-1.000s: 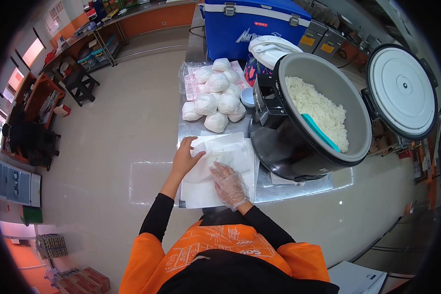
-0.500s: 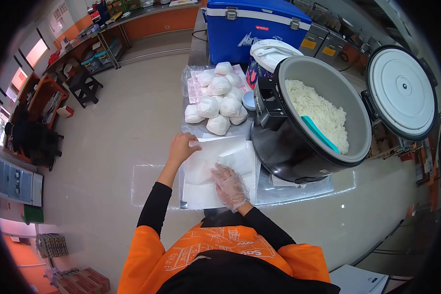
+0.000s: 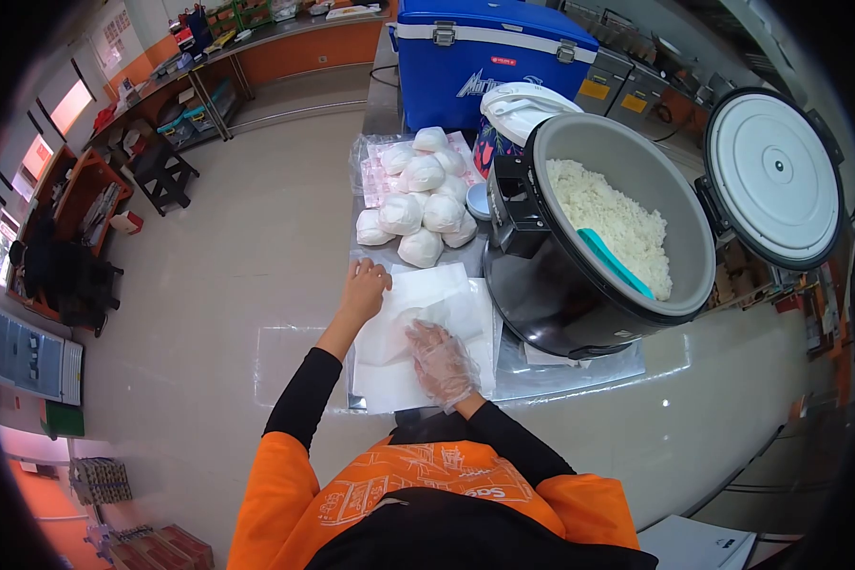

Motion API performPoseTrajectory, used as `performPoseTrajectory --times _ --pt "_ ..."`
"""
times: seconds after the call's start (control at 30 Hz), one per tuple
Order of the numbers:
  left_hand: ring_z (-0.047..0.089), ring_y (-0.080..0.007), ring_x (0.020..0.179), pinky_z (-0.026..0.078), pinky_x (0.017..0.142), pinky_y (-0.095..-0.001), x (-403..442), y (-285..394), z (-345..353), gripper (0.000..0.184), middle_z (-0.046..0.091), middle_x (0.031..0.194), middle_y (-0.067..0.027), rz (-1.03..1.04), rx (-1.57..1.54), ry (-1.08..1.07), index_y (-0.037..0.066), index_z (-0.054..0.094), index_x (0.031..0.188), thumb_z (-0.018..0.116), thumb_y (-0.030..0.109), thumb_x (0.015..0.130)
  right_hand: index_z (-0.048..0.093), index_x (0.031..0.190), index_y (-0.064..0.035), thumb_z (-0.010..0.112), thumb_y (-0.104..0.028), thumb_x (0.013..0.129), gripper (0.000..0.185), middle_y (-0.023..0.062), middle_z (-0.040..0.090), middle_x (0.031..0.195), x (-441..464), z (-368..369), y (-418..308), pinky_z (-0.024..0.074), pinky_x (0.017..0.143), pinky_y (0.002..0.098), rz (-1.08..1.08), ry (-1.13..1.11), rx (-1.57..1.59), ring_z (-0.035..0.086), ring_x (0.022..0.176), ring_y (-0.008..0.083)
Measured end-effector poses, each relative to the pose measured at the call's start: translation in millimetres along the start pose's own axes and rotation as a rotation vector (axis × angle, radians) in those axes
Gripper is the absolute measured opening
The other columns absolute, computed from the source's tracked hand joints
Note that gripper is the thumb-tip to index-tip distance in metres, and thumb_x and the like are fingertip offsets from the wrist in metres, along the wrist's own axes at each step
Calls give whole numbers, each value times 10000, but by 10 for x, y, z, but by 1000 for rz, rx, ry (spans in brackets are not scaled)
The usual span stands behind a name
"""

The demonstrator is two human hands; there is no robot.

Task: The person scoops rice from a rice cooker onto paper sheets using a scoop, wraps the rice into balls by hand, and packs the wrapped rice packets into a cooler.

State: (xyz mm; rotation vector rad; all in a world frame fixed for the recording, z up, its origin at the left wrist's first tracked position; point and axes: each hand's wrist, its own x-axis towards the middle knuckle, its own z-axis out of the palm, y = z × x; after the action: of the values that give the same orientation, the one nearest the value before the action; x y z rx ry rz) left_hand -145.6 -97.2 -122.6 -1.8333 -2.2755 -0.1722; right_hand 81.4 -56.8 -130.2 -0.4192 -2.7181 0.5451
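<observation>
White paper sheets (image 3: 389, 376) lie stacked on the metal table in front of me. My bare left hand (image 3: 365, 288) is at their upper left edge, its fingers curled together; whether a paper edge is between them is too small to tell. My right hand (image 3: 442, 363), in a clear plastic glove, rests on the sheets with its fingers extended, over a pale, partly hidden shape. Beyond the paper, several white wrapped bundles (image 3: 421, 175) are piled on pink printed paper. White rice (image 3: 606, 217) with a teal paddle (image 3: 614, 263) fills part of the open cooker (image 3: 560, 304).
The cooker's round lid (image 3: 775, 180) stands open at the right. A blue cooler box (image 3: 489, 66) and a white-lidded container (image 3: 527, 106) are behind the bundles, with a small blue-rimmed bowl (image 3: 478, 201) beside the cooker. A black stool (image 3: 161, 171) stands on the floor at left.
My left hand has moved away from the middle of the paper to its upper left edge, and its spread fingers have curled in. My right hand has stayed nearly in place.
</observation>
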Motion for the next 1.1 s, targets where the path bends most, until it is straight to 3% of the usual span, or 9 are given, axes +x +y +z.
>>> performPoseTrajectory --times 0.1,0.3,0.4,0.5,0.6,0.7,0.9,1.0,1.1 --pt "592 -234 853 424 821 -374 102 44 115 189 665 925 -33 -252 -476 -87 127 703 876 727 146 689 517 1258 -84 577 -98 743 520 111 470 1327 39 44 6 353 1026 415 -3 -7 2 416 1224 301" --pt "602 -207 917 431 790 -396 127 -40 338 199 662 889 -2 -194 -348 -126 146 724 787 792 185 604 504 1269 -75 579 -96 735 539 119 463 1332 78 65 15 335 1040 421 -1 -15 24 410 1231 306" --pt "601 -202 935 431 795 -403 79 -9 287 143 656 900 -24 -126 -309 9 139 713 745 777 176 622 504 1268 -71 579 -94 737 537 119 454 1341 64 119 39 322 1052 423 2 -22 37 406 1234 307" --pt "608 -229 907 429 816 -395 69 19 187 241 650 920 -47 -36 -330 178 147 700 843 771 196 617 504 1268 -71 578 -100 743 531 120 446 1350 59 110 55 312 1061 422 -1 -17 62 402 1237 307" --pt "621 -258 919 435 836 -408 113 43 -17 412 654 995 -63 -174 -497 -197 139 654 996 776 221 611 504 1268 -69 579 -113 751 524 126 446 1352 68 64 34 315 1060 420 -19 7 45 401 1242 307" --pt "626 -283 943 448 853 -410 218 57 -37 572 652 1056 -79 -262 -617 -235 135 590 1137 777 293 620 498 1273 -59 573 -128 767 516 134 446 1352 89 -18 -35 325 1053 421 21 1 17 403 1244 309" --pt "623 -301 960 481 827 -392 541 -264 313 515 672 1014 -116 -164 -665 -428 96 652 1065 746 412 669 479 1293 -47 540 -147 820 487 141 434 1367 138 68 -12 332 1046 429 46 19 12 417 1237 323" --pt "635 -292 914 495 791 -382 442 -234 517 421 685 954 -107 -90 -545 -230 102 694 990 758 367 670 473 1304 -49 522 -165 856 465 148 423 1379 116 83 2 331 1050 425 41 45 32 413 1248 334" --pt "640 -283 880 502 762 -379 475 -201 274 332 684 936 -100 -172 -568 -360 108 716 938 750 321 686 466 1320 -60 504 -183 889 450 158 399 1403 93 184 66 340 1046 420 84 20 21 401 1269 344"
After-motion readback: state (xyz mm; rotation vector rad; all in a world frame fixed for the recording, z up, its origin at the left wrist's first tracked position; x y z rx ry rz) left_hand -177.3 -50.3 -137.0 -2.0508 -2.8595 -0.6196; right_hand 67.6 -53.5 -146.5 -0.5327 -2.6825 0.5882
